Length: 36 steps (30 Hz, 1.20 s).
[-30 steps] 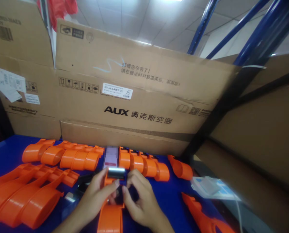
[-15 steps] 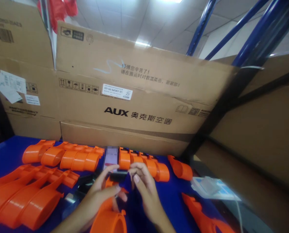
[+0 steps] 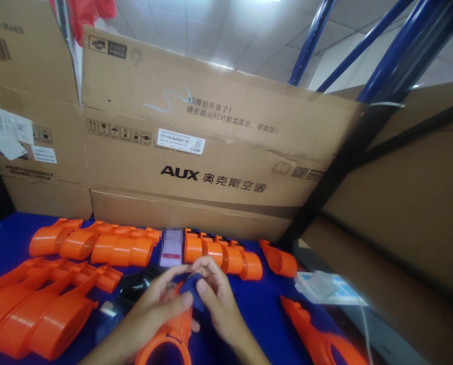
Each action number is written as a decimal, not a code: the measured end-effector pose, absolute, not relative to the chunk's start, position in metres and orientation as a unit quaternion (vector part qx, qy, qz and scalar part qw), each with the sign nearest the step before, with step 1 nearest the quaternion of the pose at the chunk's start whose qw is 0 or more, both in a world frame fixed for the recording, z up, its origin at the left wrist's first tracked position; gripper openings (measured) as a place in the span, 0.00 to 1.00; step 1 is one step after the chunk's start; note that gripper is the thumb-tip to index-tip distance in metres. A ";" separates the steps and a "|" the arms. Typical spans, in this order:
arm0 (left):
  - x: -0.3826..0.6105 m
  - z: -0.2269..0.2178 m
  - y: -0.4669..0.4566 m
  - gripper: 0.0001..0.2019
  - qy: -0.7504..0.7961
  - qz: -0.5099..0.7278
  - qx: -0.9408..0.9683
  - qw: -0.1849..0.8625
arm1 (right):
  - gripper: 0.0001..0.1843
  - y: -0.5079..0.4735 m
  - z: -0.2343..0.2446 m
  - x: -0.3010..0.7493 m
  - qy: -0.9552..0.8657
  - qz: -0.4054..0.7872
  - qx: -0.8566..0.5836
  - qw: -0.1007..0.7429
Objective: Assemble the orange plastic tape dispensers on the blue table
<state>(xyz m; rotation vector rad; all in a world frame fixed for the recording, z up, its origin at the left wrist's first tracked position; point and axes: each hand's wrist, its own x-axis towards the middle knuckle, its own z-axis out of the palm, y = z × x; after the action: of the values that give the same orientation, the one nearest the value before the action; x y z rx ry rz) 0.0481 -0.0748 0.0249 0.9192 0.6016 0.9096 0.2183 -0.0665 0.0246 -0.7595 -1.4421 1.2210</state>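
Note:
My left hand (image 3: pixel 160 304) is closed round an orange plastic dispenser body (image 3: pixel 169 337) at the bottom centre, its ring end pointing toward me. My right hand (image 3: pixel 215 299) meets it from the right, with thumb and fingers pinched at the top end of that body, where a small dark piece (image 3: pixel 191 286) shows between both hands' fingertips. What that piece is I cannot make out. Both hands hover just above the blue table (image 3: pixel 257 309).
Rows of orange dispenser bodies (image 3: pixel 108 248) (image 3: pixel 222 256) lie along the back, a pile (image 3: pixel 40 304) at left, one more (image 3: pixel 317 339) at right. A phone (image 3: pixel 171 248) stands behind the hands. A white-blue box (image 3: pixel 325 286) sits right. Cardboard cartons (image 3: pixel 196 152) wall the table's far edge.
The shiny dark roller held up between my fingertips has gone down out of sight. The orange body has turned, its ring end swinging toward me, and my hands have closed in together.

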 end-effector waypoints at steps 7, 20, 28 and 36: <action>0.048 0.025 -0.076 0.21 0.279 0.433 0.447 0.731 | 0.21 -0.067 0.020 0.210 -0.617 0.485 -0.340 0.518; 0.037 0.032 -0.056 0.32 0.265 0.468 0.290 0.792 | 0.17 -0.069 0.037 0.247 -0.832 0.124 -0.510 0.180; 0.042 0.027 -0.058 0.29 0.275 0.504 0.280 0.770 | 0.21 -0.077 0.023 0.234 -0.852 0.099 -0.507 0.083; 0.045 0.024 -0.056 0.29 0.277 0.520 0.278 0.758 | 0.15 -0.074 0.025 0.230 -0.845 0.031 -0.532 0.050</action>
<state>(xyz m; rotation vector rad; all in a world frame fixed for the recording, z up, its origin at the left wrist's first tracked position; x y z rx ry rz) 0.0454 -0.0558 0.0241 0.6058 0.6035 1.1333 0.2300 -0.0742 0.0249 -1.6192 -2.5720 0.0957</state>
